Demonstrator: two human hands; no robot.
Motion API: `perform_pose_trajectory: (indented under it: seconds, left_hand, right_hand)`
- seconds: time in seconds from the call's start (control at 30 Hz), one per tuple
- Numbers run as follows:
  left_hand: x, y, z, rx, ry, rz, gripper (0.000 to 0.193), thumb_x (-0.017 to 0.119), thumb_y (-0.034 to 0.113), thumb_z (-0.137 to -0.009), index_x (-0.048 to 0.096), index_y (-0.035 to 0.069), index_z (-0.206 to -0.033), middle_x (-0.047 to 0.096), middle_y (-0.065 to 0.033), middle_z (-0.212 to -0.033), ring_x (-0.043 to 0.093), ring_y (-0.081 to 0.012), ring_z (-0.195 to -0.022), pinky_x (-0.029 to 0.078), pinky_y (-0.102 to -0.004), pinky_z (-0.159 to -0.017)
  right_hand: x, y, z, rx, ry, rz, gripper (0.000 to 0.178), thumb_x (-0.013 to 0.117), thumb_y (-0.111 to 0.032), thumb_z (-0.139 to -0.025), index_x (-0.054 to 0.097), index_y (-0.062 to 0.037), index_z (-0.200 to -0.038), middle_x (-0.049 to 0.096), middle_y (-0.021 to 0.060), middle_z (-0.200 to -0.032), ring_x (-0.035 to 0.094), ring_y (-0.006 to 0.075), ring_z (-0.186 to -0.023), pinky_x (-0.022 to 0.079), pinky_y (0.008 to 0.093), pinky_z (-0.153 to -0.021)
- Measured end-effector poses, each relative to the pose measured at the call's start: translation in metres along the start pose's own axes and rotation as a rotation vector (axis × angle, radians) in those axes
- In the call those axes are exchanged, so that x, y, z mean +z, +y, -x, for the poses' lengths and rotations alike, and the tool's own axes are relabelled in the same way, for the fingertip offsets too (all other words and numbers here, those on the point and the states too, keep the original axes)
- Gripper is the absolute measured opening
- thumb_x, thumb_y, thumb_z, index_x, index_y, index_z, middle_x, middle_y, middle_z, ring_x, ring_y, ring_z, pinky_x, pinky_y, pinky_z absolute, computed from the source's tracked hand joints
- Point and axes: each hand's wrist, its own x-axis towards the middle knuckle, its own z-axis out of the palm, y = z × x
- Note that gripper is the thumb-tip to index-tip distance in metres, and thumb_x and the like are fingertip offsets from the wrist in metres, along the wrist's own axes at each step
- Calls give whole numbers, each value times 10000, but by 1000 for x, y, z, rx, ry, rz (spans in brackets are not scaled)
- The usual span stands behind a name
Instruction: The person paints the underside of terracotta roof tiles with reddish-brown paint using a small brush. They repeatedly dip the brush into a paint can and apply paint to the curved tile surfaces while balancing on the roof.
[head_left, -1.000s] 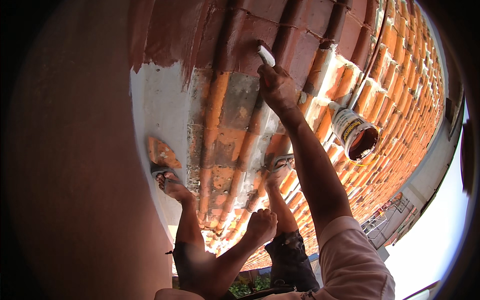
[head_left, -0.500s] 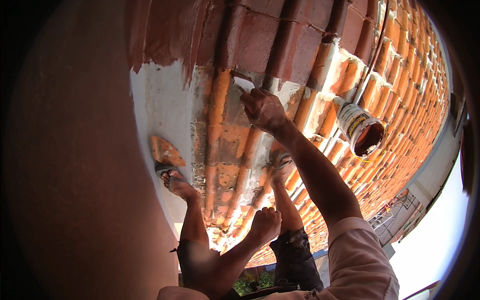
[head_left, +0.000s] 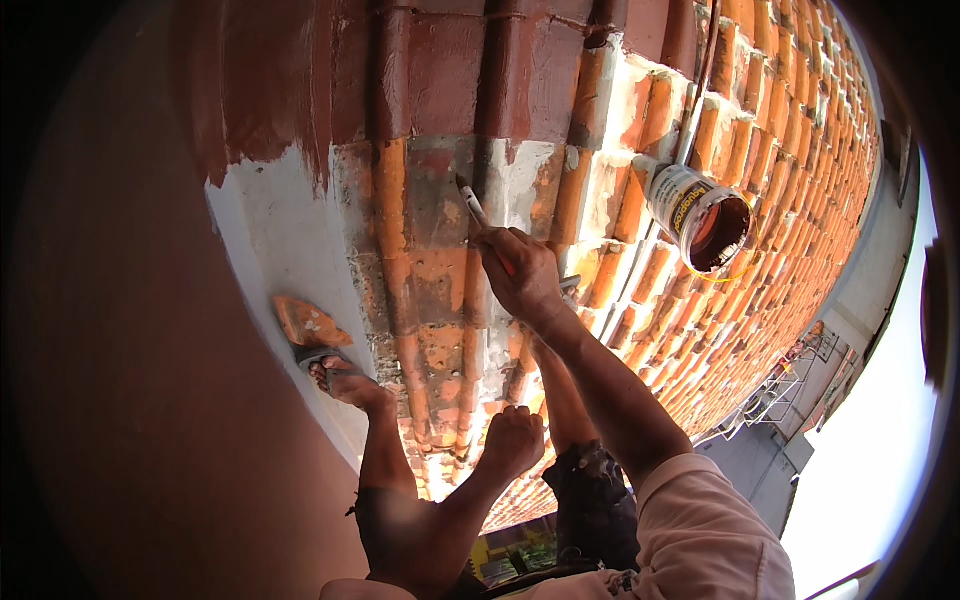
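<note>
My right hand point(head_left: 520, 277) is closed around the handle of a paintbrush point(head_left: 473, 203). The brush is seen edge-on, its dark tip over a grey-stained roof tile point(head_left: 437, 210) just below the painted edge. Reddish-brown paint point(head_left: 440, 80) covers the upper tiles. My left hand point(head_left: 515, 440) is a fist near my knees, with nothing seen in it. To the right of my right hand, a white paint bucket point(head_left: 680, 205) with a dark and yellow label leans on the tiles, its mouth toward me and reddish-brown paint inside.
Orange roof tiles point(head_left: 790, 190) in ridged rows stretch away to the right. At the left, a grey-white strip point(head_left: 290, 225) runs beside a brown wall point(head_left: 130, 330). My sandalled left foot point(head_left: 340, 380) stands on that strip. A metal frame point(head_left: 775, 390) shows beyond the roof edge.
My right hand has drawn back toward me and turned the paintbrush from its broad side to its edge. The view has shifted, so the roof and bucket appear farther left. My left hand stays closed.
</note>
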Motion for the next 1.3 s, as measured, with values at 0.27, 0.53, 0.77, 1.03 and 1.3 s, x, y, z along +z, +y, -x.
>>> perform_pose_trajectory:
  seconds: [0.27,0.53,0.77,1.03,1.3]
  left_hand:
    - [-2,-13,-7,-20,-136,51,141,674,165,-852,684,50,-772,659,-147,-726,705,-352,-750,570,-497,-692]
    - [-24,-24,-7,-99,-172,66,207,635,214,-967,713,29,-916,709,-193,-811,719,-407,-770,577,-543,-729]
    - [-54,-48,5,-150,-222,-133,319,643,298,-961,769,15,-883,762,-227,-913,737,-458,-868,585,-538,-805]
    - [-76,-43,31,-283,-300,-98,156,681,157,-852,715,7,-874,717,-256,-888,725,-436,-877,576,-537,-798]
    - [-55,1,38,-248,-176,36,240,712,216,-912,683,-7,-997,698,-214,-951,702,-426,-934,559,-546,-842]
  right_hand:
    - [-83,54,-16,400,207,-11,206,675,-267,-1060,740,-118,-1186,749,140,-885,728,288,-780,541,376,-703]
    - [-235,-2,108,477,682,-112,353,605,-270,-1103,723,-16,-1319,739,36,-842,522,41,-626,401,216,-554]
    - [-335,88,126,746,931,-329,301,672,-283,-1053,760,-8,-1137,743,61,-797,574,53,-588,423,217,-514]
    - [-307,222,79,787,804,-430,353,789,-328,-939,762,10,-1038,714,69,-752,564,115,-500,427,289,-448]
    - [-324,205,136,785,952,-775,348,607,-237,-1055,704,-1,-1291,718,46,-941,576,101,-728,453,238,-599]
